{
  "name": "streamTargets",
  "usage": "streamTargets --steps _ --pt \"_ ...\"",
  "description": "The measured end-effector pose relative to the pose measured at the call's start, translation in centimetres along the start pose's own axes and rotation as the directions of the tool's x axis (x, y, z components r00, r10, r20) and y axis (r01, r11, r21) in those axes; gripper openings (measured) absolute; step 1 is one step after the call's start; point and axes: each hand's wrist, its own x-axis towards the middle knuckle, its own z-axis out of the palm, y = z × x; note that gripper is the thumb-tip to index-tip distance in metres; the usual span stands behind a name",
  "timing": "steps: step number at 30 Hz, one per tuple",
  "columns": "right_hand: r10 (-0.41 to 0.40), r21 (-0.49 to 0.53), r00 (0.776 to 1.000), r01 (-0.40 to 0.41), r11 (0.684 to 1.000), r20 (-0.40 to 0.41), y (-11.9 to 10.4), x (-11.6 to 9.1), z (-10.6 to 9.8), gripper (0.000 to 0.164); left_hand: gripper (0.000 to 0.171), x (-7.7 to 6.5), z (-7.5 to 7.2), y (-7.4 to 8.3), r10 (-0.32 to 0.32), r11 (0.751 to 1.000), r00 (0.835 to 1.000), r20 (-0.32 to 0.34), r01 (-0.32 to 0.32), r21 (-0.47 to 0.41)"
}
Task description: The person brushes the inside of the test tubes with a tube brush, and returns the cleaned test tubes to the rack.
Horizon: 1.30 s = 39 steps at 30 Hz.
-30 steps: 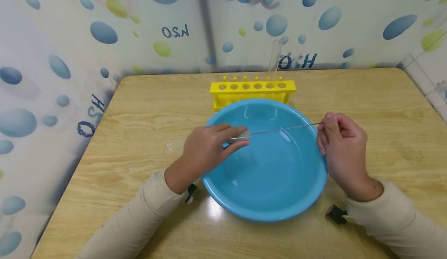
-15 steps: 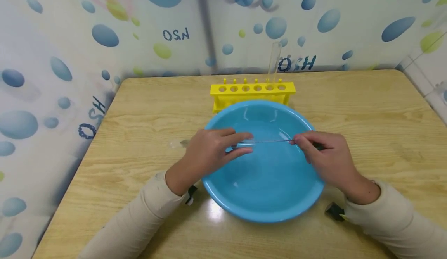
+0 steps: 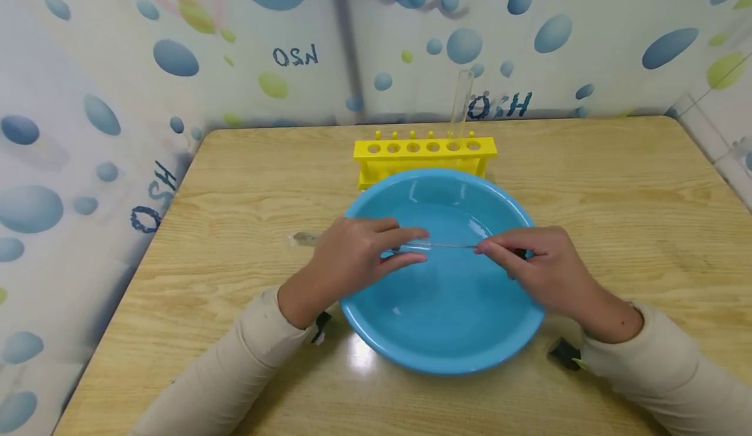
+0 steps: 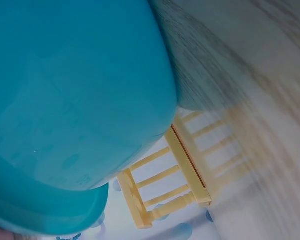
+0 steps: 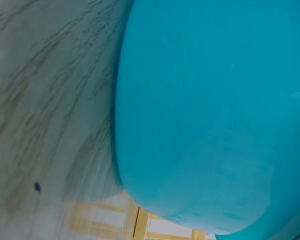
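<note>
Over the blue basin (image 3: 446, 318), my left hand (image 3: 352, 253) grips a clear glass test tube (image 3: 418, 245) lying sideways, its mouth pointing right. The tube's closed end shows past the back of the hand, with the greyish bristles of a test tube brush (image 3: 305, 239) inside it. My right hand (image 3: 540, 263) pinches the brush's thin twisted-wire handle (image 3: 452, 246), close to the tube's mouth. The middle of the tube is hidden by the left hand. Both wrist views are mostly filled by the basin's outer wall (image 4: 80, 110).
A yellow test tube rack (image 3: 424, 150) stands just behind the basin, with another clear test tube (image 3: 461, 106) upright in one of its holes. The wooden table (image 3: 623, 181) meets a patterned wall at the back and left.
My right hand has moved left toward the left hand, pushing the brush deeper into the tube. The bristles have gone from the tube's mouth to its closed end. The left hand stays nearly still.
</note>
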Motion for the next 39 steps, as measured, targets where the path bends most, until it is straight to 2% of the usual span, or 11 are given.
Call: streamTargets --steps 5,9,15,24,31,34,39 --pt "0.046 -0.052 0.999 -0.045 0.998 0.02 -0.1 0.2 0.0 0.017 0.035 0.1 0.0 0.0 0.003 1.0 1.0 -0.004 -0.003 0.002" --pt "0.067 -0.014 0.997 -0.067 0.998 0.033 -0.1 0.1 -0.1 0.016 0.035 -0.1 0.0 0.0 0.001 1.0 1.0 -0.013 -0.001 0.009" --pt "0.045 0.052 0.998 -0.048 0.998 0.047 0.2 0.0 -0.3 0.014 0.035 -0.1 0.0 0.0 -0.012 1.0 0.999 -0.032 0.012 0.014" --pt "0.023 0.082 0.997 -0.029 0.996 0.075 0.4 -0.1 -0.7 0.02 0.037 0.0 0.1 0.1 0.038 0.999 0.999 -0.02 -0.038 0.015" --pt "0.071 0.081 0.99 -0.081 0.993 0.123 -0.3 -0.2 -1.2 0.023 0.038 0.0 0.3 0.0 0.07 0.997 0.997 -0.024 -0.07 0.017" --pt "0.044 0.149 0.986 -0.068 0.987 0.16 -0.5 -0.3 -1.3 0.024 0.038 0.1 0.1 0.1 0.069 0.998 0.997 -0.033 -0.069 0.011" --pt "0.022 0.311 0.965 -0.105 0.945 0.261 -0.4 -0.2 -1.4 0.024 0.04 0.1 -0.1 0.0 0.073 0.997 0.997 -0.035 -0.072 0.017"
